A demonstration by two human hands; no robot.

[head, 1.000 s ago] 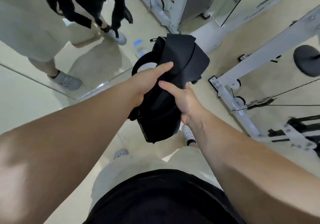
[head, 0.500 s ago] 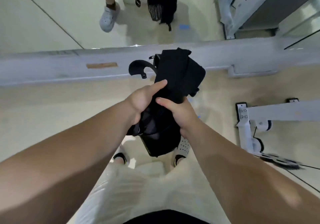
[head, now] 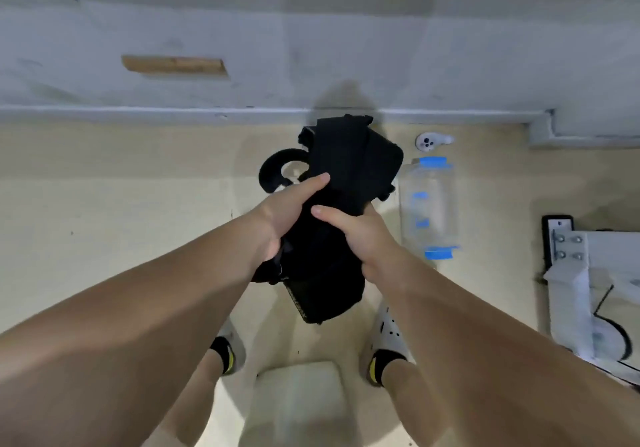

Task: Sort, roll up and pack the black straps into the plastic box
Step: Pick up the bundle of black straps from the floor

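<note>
A bundle of black straps (head: pixel 346 183) hangs in the air in front of me, folded into a thick wad. My left hand (head: pixel 287 214) grips its left side, thumb laid across the front. My right hand (head: pixel 356 232) grips the right side, thumb on top. A curved black loop (head: pixel 268 173) sticks out of the bundle to the left. The lower end of the bundle (head: pixel 325 297) hangs below both hands. A clear plastic box (head: pixel 429 204) with blue tape on it lies on the floor just right of the bundle.
A grey wall base (head: pixel 311 65) runs across the top with a brown strip (head: pixel 173 65) on it. A small white device (head: pixel 431 141) lies by the wall. A white machine frame (head: pixel 581 273) stands at the right. My feet in white shoes (head: pixel 388 335) are below.
The view has tilted further down toward the floor. The clear plastic box has come into sight on the right. Both hands keep the same hold on the bundle.
</note>
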